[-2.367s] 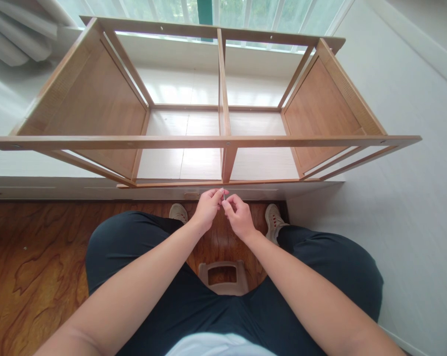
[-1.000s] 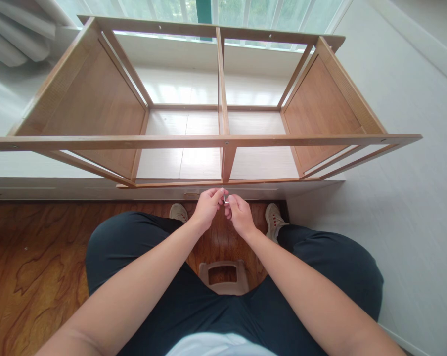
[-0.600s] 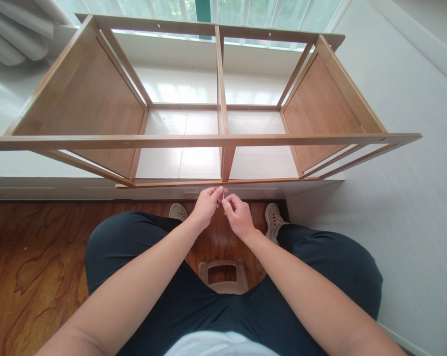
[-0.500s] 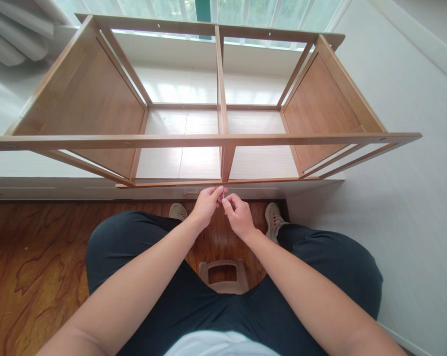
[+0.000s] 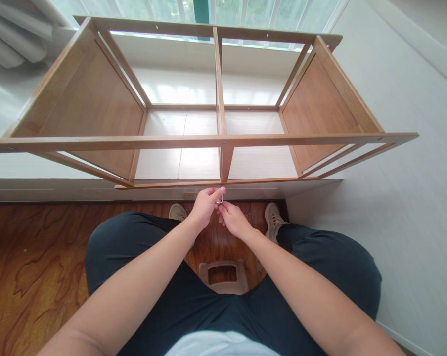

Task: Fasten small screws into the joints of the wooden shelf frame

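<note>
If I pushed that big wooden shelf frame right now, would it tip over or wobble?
The wooden shelf frame would probably slide rather than tip: it lies long and low on the white ledge. It is mostly thin rails with two panels, so likely light for its size. It might flex a little, since the left hand and right hand work a small metal tool at its front rail.
</note>
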The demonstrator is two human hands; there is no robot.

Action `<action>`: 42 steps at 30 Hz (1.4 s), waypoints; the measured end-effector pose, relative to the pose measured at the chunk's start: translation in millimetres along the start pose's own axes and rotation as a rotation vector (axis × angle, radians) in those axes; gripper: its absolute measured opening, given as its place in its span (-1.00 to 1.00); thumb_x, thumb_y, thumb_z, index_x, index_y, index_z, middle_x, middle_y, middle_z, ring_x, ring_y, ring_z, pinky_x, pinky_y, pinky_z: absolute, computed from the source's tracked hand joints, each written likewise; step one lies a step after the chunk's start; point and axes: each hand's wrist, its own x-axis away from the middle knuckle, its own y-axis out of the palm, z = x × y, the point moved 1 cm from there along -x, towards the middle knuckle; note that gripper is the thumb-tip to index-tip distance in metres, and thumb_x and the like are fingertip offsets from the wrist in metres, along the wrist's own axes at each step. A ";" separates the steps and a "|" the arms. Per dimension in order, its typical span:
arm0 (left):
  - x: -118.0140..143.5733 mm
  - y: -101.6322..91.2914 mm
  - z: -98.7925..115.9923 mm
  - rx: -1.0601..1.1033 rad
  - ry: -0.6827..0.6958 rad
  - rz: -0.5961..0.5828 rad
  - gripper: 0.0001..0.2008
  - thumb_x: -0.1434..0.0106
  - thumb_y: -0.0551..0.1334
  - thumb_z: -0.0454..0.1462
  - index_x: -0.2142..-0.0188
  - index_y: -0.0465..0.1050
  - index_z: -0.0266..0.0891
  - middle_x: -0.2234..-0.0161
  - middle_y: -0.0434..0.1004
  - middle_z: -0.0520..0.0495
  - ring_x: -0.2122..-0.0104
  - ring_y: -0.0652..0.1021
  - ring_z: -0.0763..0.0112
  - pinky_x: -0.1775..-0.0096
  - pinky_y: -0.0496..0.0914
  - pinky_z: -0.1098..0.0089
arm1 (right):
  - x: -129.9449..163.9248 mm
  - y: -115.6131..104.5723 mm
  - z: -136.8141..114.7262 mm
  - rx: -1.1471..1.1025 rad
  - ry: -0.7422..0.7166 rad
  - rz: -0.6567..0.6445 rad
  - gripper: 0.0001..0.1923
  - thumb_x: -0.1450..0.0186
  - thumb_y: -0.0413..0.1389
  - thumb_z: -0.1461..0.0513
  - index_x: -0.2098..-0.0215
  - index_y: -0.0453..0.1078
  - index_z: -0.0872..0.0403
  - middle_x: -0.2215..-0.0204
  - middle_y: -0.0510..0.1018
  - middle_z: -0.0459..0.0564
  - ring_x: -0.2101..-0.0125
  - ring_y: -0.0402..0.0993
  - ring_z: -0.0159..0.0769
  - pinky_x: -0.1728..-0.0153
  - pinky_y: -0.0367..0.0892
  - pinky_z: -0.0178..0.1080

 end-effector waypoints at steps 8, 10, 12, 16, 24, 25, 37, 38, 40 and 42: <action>-0.2 -0.7 -1.4 -0.041 0.038 -0.013 -0.66 -0.11 0.41 -0.04 0.38 0.55 -0.31 0.60 0.28 0.09 0.62 0.31 0.55 0.54 0.17 0.45 | 2.2 -6.4 -10.4 -0.017 0.009 0.070 -0.68 -0.46 -0.07 0.08 0.38 0.35 0.01 0.59 0.47 -0.14 0.59 0.41 -0.34 0.53 0.25 -0.33; -1.3 -1.8 -2.2 -0.054 0.047 -0.015 -0.66 -0.13 0.39 -0.03 0.36 0.57 -0.31 0.59 0.31 0.07 0.60 0.34 0.54 0.53 0.16 0.46 | 3.7 -7.1 -14.9 -0.093 0.019 0.098 -0.62 -0.46 -0.10 0.01 0.39 0.33 0.02 0.60 0.44 -0.14 0.61 0.38 -0.35 0.56 0.24 -0.33; -2.2 -2.7 -2.6 -0.063 0.054 -0.012 -0.65 -0.14 0.38 -0.03 0.34 0.58 -0.32 0.57 0.33 0.06 0.58 0.34 0.54 0.52 0.15 0.46 | 5.5 -6.7 -18.1 -0.146 0.004 0.128 -0.54 -0.47 -0.13 -0.08 0.40 0.32 0.02 0.61 0.42 -0.13 0.62 0.36 -0.35 0.57 0.24 -0.32; -2.8 -3.2 -2.8 -0.079 0.062 -0.005 -0.65 -0.14 0.37 -0.04 0.33 0.59 -0.32 0.57 0.34 0.05 0.56 0.32 0.54 0.50 0.16 0.46 | 8.8 -6.3 -21.9 -0.141 -0.079 0.179 -0.49 -0.47 -0.16 -0.13 0.39 0.32 0.01 0.60 0.42 -0.11 0.59 0.35 -0.34 0.53 0.27 -0.31; -4.1 -2.1 -4.4 -0.072 0.056 -0.018 -0.63 -0.12 0.38 -0.02 0.33 0.58 -0.33 0.56 0.35 0.05 0.55 0.32 0.54 0.48 0.17 0.48 | 11.8 -9.9 -30.8 0.040 -0.146 0.205 -0.62 -0.43 -0.01 -0.08 0.34 0.36 0.01 0.54 0.48 -0.12 0.55 0.37 -0.34 0.45 0.29 -0.33; -4.4 -2.1 -4.5 -0.075 0.060 -0.016 -0.63 -0.12 0.38 -0.03 0.33 0.58 -0.34 0.56 0.35 0.05 0.54 0.32 0.54 0.47 0.17 0.48 | 11.7 -10.0 -30.8 0.039 -0.146 0.208 -0.62 -0.44 -0.01 -0.07 0.33 0.36 0.01 0.53 0.48 -0.12 0.55 0.37 -0.35 0.45 0.29 -0.33; -3.8 -3.2 -4.5 -0.091 0.088 0.005 -0.63 -0.13 0.37 -0.02 0.34 0.58 -0.33 0.57 0.34 0.06 0.55 0.30 0.54 0.47 0.16 0.47 | 10.5 -10.1 -27.4 0.013 -0.173 0.209 -0.68 -0.45 -0.01 -0.01 0.32 0.36 0.01 0.55 0.45 -0.15 0.55 0.38 -0.35 0.44 0.28 -0.34; -3.5 -3.0 -4.1 -0.091 0.090 0.004 -0.64 -0.14 0.37 -0.02 0.34 0.58 -0.33 0.57 0.34 0.06 0.55 0.30 0.54 0.47 0.16 0.47 | 10.6 -10.0 -27.5 0.012 -0.171 0.208 -0.67 -0.45 -0.01 -0.01 0.32 0.36 0.01 0.55 0.45 -0.14 0.55 0.38 -0.35 0.44 0.28 -0.34; -3.4 -3.0 -3.8 -0.090 0.092 0.002 -0.64 -0.14 0.37 -0.03 0.34 0.58 -0.33 0.57 0.34 0.07 0.55 0.29 0.54 0.47 0.16 0.46 | 10.6 -9.8 -27.4 0.006 -0.169 0.207 -0.67 -0.45 -0.01 -0.02 0.31 0.36 0.01 0.54 0.46 -0.14 0.54 0.39 -0.35 0.44 0.29 -0.34; -3.8 -3.4 -4.1 -0.089 0.091 0.001 -0.64 -0.13 0.38 -0.02 0.34 0.58 -0.32 0.57 0.34 0.07 0.56 0.29 0.54 0.47 0.17 0.46 | 10.2 -9.5 -26.5 0.000 -0.170 0.208 -0.67 -0.45 0.00 -0.02 0.32 0.36 0.01 0.55 0.45 -0.14 0.54 0.39 -0.35 0.44 0.29 -0.34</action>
